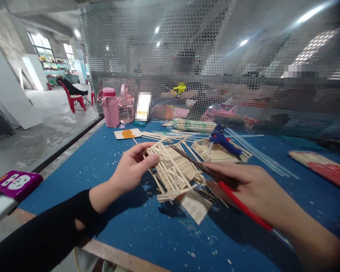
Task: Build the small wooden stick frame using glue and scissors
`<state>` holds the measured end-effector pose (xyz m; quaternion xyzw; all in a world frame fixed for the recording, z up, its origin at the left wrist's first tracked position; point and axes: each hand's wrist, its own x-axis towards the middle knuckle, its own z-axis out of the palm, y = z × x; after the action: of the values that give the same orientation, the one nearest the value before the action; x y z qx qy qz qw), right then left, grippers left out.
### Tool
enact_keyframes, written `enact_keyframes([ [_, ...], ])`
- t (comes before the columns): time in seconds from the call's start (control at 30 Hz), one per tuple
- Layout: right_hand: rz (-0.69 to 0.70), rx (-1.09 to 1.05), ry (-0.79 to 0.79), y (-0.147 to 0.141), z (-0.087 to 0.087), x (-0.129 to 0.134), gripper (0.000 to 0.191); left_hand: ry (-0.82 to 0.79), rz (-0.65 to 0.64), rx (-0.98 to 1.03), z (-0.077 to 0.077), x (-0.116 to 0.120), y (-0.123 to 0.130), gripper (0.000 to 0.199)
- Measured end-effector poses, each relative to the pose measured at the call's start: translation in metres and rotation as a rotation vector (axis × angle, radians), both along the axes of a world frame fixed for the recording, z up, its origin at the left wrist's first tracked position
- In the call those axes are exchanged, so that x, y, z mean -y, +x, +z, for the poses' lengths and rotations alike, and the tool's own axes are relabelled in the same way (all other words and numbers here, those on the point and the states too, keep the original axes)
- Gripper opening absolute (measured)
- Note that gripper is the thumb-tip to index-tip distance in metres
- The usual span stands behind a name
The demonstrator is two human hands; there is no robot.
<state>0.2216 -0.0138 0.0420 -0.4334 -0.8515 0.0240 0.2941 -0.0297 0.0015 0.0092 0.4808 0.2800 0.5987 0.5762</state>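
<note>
My left hand (pixel 134 166) is closed on the left side of a small model made of wooden sticks (pixel 172 168), thumb on top. The model is tilted just above the blue table, its sticks laid in rows with crossing pieces. My right hand (pixel 243 185) is wrapped around red-handled long-nose pliers (pixel 191 158). Their dark, thin tip points left and lies over the model's upper part; whether it touches a stick I cannot tell. Under the model's near edge shows a piece of card with printed arrows (pixel 197 207).
Behind the model, a blue glue gun (pixel 225 139) rests on another stick frame (pixel 205 153). Clear glue sticks (pixel 257 155), a bag of sticks (pixel 194 124) and a red-and-white pack (pixel 323 166) lie around. A pink flask (pixel 111 109) stands before the mesh screen (pixel 147 45).
</note>
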Motion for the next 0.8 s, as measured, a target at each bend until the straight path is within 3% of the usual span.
enact_keyframes([
  [0.33, 0.078, 0.074, 0.202, -0.011, -0.004, 0.003, 0.025, 0.03, -0.041, 0.049, -0.003, -0.003, 0.0, 0.037],
  [0.63, 0.096, 0.11, 0.247, -0.008, -0.01, 0.003, 0.029, 0.033, -0.048, 0.053, -0.005, -0.004, -0.001, 0.037],
  [0.73, 0.064, 0.073, 0.196, -0.013, -0.012, 0.004, 0.031, 0.031, -0.013, 0.043, -0.007, -0.006, -0.001, 0.034],
  [0.8, 0.03, 0.028, 0.067, -0.019, -0.012, 0.007, 0.034, 0.026, 0.014, 0.033, -0.007, -0.007, -0.002, 0.032],
])
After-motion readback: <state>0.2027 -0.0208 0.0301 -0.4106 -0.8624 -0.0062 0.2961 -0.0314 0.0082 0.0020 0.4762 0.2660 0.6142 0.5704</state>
